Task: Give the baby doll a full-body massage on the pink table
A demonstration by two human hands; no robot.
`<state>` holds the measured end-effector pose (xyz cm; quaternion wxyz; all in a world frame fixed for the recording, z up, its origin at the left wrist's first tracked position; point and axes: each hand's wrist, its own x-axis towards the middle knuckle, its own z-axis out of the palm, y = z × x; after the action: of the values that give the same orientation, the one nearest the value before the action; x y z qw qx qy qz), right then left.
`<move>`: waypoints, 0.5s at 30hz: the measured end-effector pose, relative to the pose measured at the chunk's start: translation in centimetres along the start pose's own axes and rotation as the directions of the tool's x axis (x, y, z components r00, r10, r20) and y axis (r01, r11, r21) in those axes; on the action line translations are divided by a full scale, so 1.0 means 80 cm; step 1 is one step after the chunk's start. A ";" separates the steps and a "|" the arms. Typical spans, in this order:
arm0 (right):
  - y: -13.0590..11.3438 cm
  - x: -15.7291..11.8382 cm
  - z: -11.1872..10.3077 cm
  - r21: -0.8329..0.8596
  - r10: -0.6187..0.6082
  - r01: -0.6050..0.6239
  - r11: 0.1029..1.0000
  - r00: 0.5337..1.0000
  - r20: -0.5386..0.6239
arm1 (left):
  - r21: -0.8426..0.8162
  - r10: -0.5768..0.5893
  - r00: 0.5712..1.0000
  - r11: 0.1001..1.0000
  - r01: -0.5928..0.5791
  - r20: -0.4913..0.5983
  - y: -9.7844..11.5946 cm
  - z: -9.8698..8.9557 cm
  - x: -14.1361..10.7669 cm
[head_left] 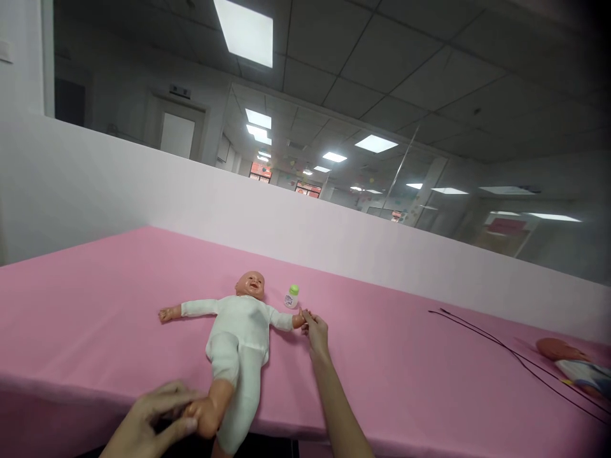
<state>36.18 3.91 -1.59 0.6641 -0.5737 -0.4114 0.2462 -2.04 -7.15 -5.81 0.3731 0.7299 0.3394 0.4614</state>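
Observation:
A baby doll (pixel 243 321) with a white cloth body lies on its back on the pink-covered table (pixel 382 381), its head toward the wall. At the table's front edge my left hand (pixel 160 413) is closed round one of the doll's feet (pixel 205 416), fingers on one side and thumb on the other. The doll's hand on the right side is pinched in my right hand (pixel 315 331), that arm stretched out sideways. Close to the doll's head and right arm stands a small clear bottle (pixel 291 298) with a green cap. The doll's other foot is cut off at the bottom of the view.
Thin black cords (pixel 496 343) run across the table on the right. Another doll (pixel 568 362) in white and blue lies at the right edge, partly out of view. A low white wall (pixel 286 229) with glass above it stands behind the table.

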 end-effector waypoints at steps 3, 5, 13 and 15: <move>-0.022 -0.015 0.034 0.006 -0.037 0.036 0.999 0.994 0.105 | -0.059 0.006 0.981 0.998 -0.018 -0.194 0.013 0.010 0.060; -0.025 -0.035 0.064 -0.044 -0.082 0.094 0.995 0.972 0.222 | -0.075 0.005 0.963 0.997 -0.027 -0.271 0.007 0.022 0.102; -0.010 -0.063 0.100 -0.117 -0.178 0.211 0.970 0.953 0.245 | -0.193 -0.046 0.951 0.981 -0.015 -0.306 0.012 0.043 0.118; -0.010 -0.044 0.082 -0.033 -0.104 0.111 0.993 0.979 0.178 | -0.077 0.022 0.960 0.996 -0.045 -0.279 0.026 0.038 0.075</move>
<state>28.71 4.63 -1.74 0.6251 -0.5407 -0.5039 0.2509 3.18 -3.85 -2.44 0.3440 0.6475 0.3566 0.5790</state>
